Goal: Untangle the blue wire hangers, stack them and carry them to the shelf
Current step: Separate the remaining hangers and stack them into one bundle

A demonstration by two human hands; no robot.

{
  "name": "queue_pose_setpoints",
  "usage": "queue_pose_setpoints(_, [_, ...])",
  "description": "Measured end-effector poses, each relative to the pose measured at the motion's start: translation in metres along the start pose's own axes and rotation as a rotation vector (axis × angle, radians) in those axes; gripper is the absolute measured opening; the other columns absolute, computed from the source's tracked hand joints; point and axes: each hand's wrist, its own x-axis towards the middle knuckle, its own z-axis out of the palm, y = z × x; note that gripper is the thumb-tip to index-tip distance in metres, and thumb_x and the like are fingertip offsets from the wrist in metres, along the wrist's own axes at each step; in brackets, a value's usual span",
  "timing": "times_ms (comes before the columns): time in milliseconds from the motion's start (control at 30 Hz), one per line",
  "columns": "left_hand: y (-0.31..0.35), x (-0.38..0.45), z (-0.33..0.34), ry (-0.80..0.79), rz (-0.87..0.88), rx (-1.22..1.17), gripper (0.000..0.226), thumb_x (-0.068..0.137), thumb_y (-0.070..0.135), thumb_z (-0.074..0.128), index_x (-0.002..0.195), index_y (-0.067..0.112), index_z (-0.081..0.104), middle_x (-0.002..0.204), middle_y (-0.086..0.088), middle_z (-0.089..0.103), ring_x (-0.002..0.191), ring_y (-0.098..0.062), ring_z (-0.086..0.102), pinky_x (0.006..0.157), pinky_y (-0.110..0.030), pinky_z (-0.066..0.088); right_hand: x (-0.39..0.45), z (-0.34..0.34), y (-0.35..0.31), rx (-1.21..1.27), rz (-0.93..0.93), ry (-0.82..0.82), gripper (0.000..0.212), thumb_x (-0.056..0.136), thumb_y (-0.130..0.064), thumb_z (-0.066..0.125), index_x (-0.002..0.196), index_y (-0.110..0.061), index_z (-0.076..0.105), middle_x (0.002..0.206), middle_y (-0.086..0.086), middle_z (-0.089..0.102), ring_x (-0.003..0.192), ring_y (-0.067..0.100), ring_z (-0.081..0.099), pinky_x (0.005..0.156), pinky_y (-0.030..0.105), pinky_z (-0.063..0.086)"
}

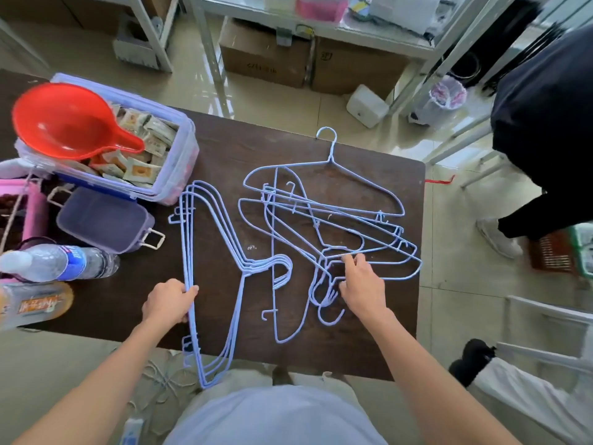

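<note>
A neat stack of several blue wire hangers [205,239] lies on the left part of the dark table [224,149], its lower end hanging over the near edge. My left hand [170,300] grips the stack's straight bars. To the right sits a tangled pile of blue hangers [324,220]; one hanger's hook [326,133] pokes past the far edge. My right hand [362,284] rests on the tangle's near side, fingers pinching wires by the bunched hooks. A metal shelf [321,24] stands beyond the table.
Left of the stack are a clear bin of packets [173,175] with a red scoop [64,120], a purple lid [102,220], a water bottle [61,261] and a pink box [35,210]. A person in dark clothes [545,123] stands at the right. Cardboard boxes [266,56] sit under the shelf.
</note>
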Motion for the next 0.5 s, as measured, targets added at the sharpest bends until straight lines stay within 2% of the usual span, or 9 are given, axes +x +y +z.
queue_pose_setpoints(67, [-0.003,0.002,0.001,-0.037,0.008,-0.035,0.046,0.100,0.047,0.059,0.072,0.013,0.070,0.048,0.001,0.070,0.043,-0.015,0.070,0.070,-0.034,0.060,0.001,0.001,0.009,-0.083,-0.094,-0.017,0.065,0.095,-0.023,0.074,0.153,-0.022,0.043,0.148,0.008,0.055,0.114,0.025,0.069,0.082,0.033,0.064])
queue_pose_setpoints(233, [-0.004,0.003,0.000,-0.044,0.048,-0.003,0.044,0.102,0.046,0.058,0.076,0.012,0.066,0.056,-0.002,0.072,0.040,-0.010,0.068,0.051,-0.028,0.049,0.010,-0.008,0.009,-0.223,-0.227,0.005,0.057,0.099,-0.030,0.070,0.151,-0.022,0.046,0.137,0.004,0.065,0.105,0.024,0.074,0.074,0.034,0.062])
queue_pose_setpoints(300, [-0.003,0.004,-0.002,-0.058,0.054,0.025,0.044,0.103,0.045,0.057,0.077,0.011,0.067,0.053,-0.001,0.072,0.040,-0.010,0.068,0.052,-0.029,0.051,0.011,-0.014,0.009,-0.281,-0.293,0.035,0.038,0.100,-0.026,0.068,0.136,-0.020,0.058,0.131,0.004,0.066,0.094,0.025,0.076,0.061,0.034,0.055])
queue_pose_setpoints(367, [-0.002,0.006,-0.003,-0.075,0.049,0.044,0.044,0.103,0.045,0.056,0.078,0.011,0.067,0.052,-0.001,0.072,0.043,-0.012,0.069,0.057,-0.032,0.057,0.013,-0.021,0.012,-0.332,-0.341,0.070,0.011,0.098,-0.017,0.070,0.109,-0.017,0.067,0.117,0.005,0.065,0.084,0.024,0.072,0.053,0.035,0.047])
queue_pose_setpoints(433, [-0.003,0.008,-0.003,-0.082,0.046,0.049,0.044,0.104,0.046,0.054,0.079,0.011,0.068,0.051,-0.001,0.072,0.048,-0.014,0.071,0.065,-0.037,0.062,0.016,-0.028,0.018,-0.347,-0.363,0.074,0.008,0.094,-0.016,0.076,0.100,-0.017,0.071,0.111,0.005,0.063,0.085,0.021,0.067,0.057,0.033,0.053])
queue_pose_setpoints(500, [-0.004,0.009,-0.001,-0.076,0.038,0.058,0.043,0.103,0.047,0.054,0.080,0.013,0.068,0.050,0.000,0.071,0.048,-0.013,0.072,0.068,-0.038,0.064,0.018,-0.035,0.026,-0.351,-0.391,0.088,0.013,0.092,-0.020,0.079,0.103,-0.018,0.073,0.111,0.004,0.065,0.090,0.020,0.064,0.066,0.031,0.056])
